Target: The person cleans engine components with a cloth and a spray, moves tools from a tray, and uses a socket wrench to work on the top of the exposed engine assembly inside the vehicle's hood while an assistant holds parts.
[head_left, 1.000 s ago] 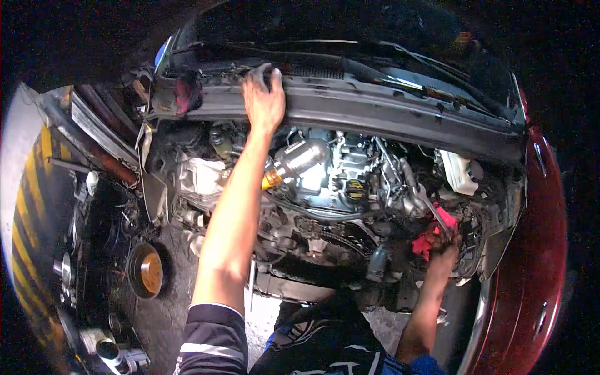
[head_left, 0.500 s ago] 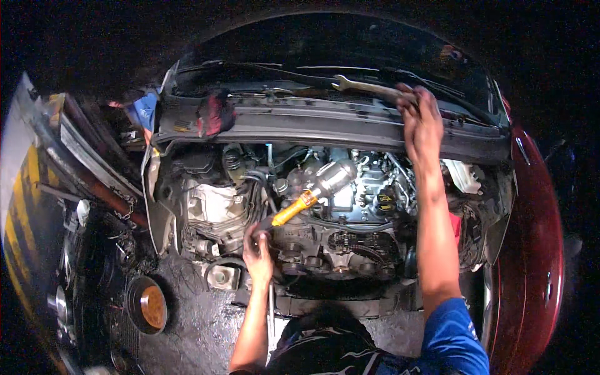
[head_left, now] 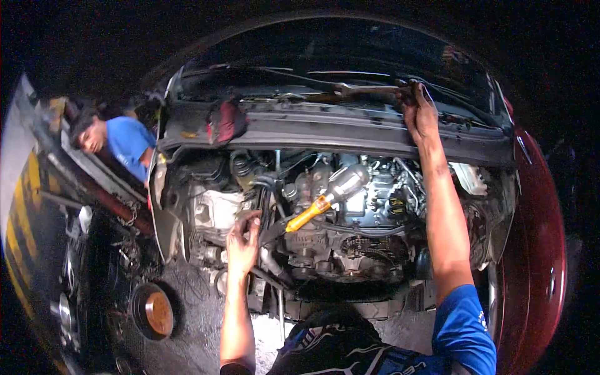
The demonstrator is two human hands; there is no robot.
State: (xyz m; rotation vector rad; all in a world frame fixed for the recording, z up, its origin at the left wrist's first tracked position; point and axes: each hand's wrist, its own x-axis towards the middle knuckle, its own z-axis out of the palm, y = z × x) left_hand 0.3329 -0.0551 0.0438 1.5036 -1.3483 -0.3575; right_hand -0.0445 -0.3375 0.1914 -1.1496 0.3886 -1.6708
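Got the wrench [head_left: 372,92] by one end in my right hand [head_left: 422,115], beyond the engine [head_left: 378,209]; left hand [head_left: 242,248] half-open, looks empty, left of it. My lamp [head_left: 320,205] lies across the engine, probably for light.

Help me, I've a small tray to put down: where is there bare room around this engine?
The dark cowl panel looks bare between the red-and-black bundle and the right hand. The floor has a patch between the round pan and left forearm. Crowded: the engine bay, with its yellow-handled lamp near the left hand.
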